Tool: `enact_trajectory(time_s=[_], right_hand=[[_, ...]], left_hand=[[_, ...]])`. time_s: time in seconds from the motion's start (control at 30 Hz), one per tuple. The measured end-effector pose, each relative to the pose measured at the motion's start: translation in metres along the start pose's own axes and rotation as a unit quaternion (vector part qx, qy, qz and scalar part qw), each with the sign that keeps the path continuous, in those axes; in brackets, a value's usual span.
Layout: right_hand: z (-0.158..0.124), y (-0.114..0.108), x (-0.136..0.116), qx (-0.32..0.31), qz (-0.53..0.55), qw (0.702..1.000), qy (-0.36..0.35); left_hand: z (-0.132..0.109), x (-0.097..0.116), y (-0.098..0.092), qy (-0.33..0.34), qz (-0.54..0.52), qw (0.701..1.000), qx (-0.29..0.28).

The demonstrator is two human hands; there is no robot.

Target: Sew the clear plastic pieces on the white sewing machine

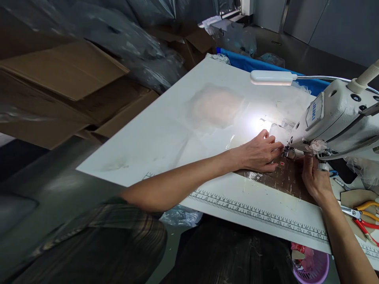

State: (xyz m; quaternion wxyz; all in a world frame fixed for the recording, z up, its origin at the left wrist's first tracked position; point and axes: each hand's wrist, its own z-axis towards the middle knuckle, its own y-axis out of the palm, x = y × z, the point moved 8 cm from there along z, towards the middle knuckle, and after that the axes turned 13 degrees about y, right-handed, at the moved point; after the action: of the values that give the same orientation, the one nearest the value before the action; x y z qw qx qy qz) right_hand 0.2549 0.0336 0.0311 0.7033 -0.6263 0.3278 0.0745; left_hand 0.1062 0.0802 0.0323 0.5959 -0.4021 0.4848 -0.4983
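A white sewing machine (340, 112) stands at the right, its needle and presser foot area (289, 153) low over the bed. My left hand (262, 153) lies beside the presser foot with bent fingers drawn together, fingertips close to the needle. Whatever is between those fingertips is too small to make out. Just behind them is a piece of pale, thin material (280, 132). My right hand (316, 179) is closed under the machine head, thumb upward; the head hides most of its fingertips and anything in them. A brown, shiny plate (284, 183) shows between both hands.
A printed ruler (257, 213) runs along the white table's (166, 138) front edge. A lit lamp (271, 77) hangs over it. Orange-handled pliers (365, 207) and a red-handled tool (363, 228) lie right. Cardboard boxes (65, 67) stand left, a purple basket (321, 268) below.
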Motion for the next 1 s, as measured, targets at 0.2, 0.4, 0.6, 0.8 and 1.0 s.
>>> enact_trajectory(time_s=[0.2,0.4,0.6,0.8,1.0], right_hand=[[-0.02,0.002,-0.002,-0.014,0.041,0.999,-0.029],[-0.028,0.005,0.003,0.017,0.028,0.998,-0.055],[-0.024,0.004,0.002,0.035,0.021,0.996,-0.078],[-0.027,0.006,0.0,0.062,0.014,0.992,-0.106],[-0.031,0.015,0.002,0.051,0.004,0.992,-0.117]], left_hand=[[0.0,0.0,0.001,-0.018,-0.001,1.0,-0.005],[-0.002,-0.003,0.0,-0.028,-0.025,0.999,0.006],[0.001,-0.014,0.002,-0.016,-0.055,0.998,-0.037],[0.013,-0.048,0.004,-0.013,-0.17,0.984,-0.055],[0.048,-0.107,-0.008,-0.078,-0.147,0.983,0.073]])
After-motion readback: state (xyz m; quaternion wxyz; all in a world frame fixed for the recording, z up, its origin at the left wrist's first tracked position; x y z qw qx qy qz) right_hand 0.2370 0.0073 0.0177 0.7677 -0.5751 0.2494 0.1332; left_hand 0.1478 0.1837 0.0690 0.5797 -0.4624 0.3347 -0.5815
